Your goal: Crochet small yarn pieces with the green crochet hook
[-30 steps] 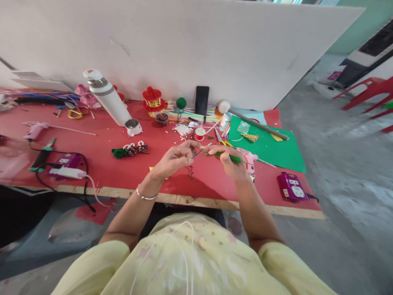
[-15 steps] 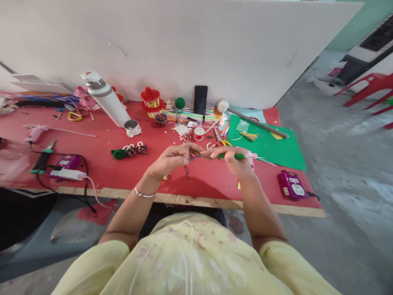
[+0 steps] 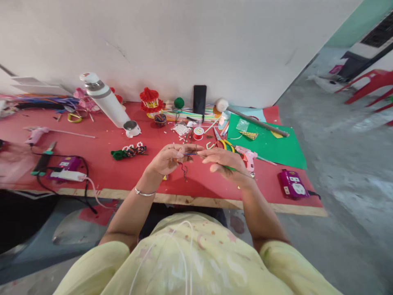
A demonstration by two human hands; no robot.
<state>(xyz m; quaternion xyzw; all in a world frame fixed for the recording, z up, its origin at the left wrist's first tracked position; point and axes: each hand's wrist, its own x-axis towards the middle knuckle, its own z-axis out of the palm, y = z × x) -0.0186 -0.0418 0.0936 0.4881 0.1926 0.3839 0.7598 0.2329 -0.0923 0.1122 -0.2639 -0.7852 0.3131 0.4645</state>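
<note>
My left hand point(image 3: 167, 159) is closed in a pinch on dark multicoloured yarn point(image 3: 184, 171), whose loose tail hangs over the red tabletop. My right hand point(image 3: 225, 161) grips a crochet hook point(image 3: 229, 168) with a green handle, mostly covered by the fingers. The hook's thin tip points left and meets the yarn between my two hands. How the yarn loops round the tip is too small to make out. Left of my hands lies a yarn piece point(image 3: 130, 151) in green and dark colours, edged with white beads.
Behind my hands are white beads point(image 3: 181, 130), a red thread spool point(image 3: 198, 133), yellow-handled scissors point(image 3: 225, 144) and a phone point(image 3: 199, 100). A pink glue gun point(image 3: 248, 159) lies near my right hand. A white flask point(image 3: 106, 100) stands left; a purple power socket point(image 3: 293, 185) sits right.
My right hand has turned, so the hook's handle now slants down to the right instead of lying level. The pink glue gun behind it shows more. My left hand has shifted slightly.
</note>
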